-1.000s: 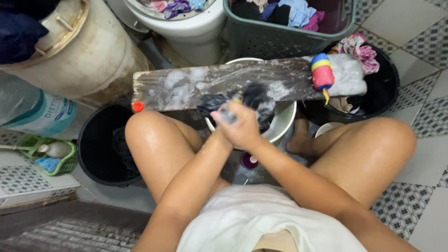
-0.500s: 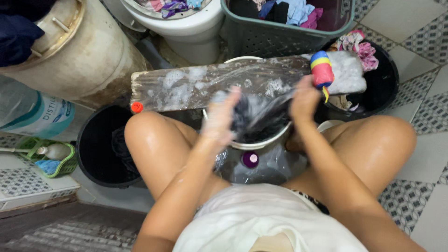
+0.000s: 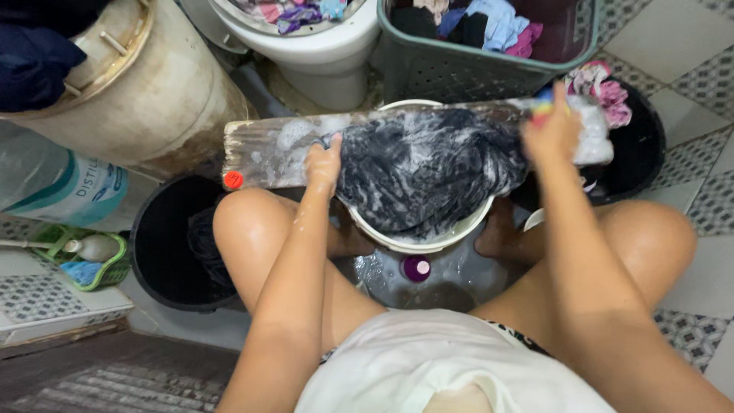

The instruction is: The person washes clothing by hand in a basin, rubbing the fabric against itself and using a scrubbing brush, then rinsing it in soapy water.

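Dark soapy garment [image 3: 428, 172] lies spread over a wooden washboard [image 3: 267, 145], and its lower part hangs down into the white basin [image 3: 417, 241] at 6 o'clock of the board. The left hand [image 3: 323, 162] is closed on the cloth's edge at 9 o'clock and pins it on the wood. The right hand [image 3: 552, 131] is at 3 o'clock, closed on a coloured brush [image 3: 544, 103] at the far end of the board.

The board seems to rest only on the rim of the basin and on the black bucket [image 3: 638, 157] at 3 o'clock. I think a strong push with the brush could make the board slide or tip, because the wood is wet and foamy. The cloth could also slip fully into the basin if the left hand relaxes. At 12 o'clock a green laundry basket [image 3: 474, 73] stands just beside, so suds may splash on the clothes there. The tiled floor [image 3: 688, 38] may be slippery for the bare feet.
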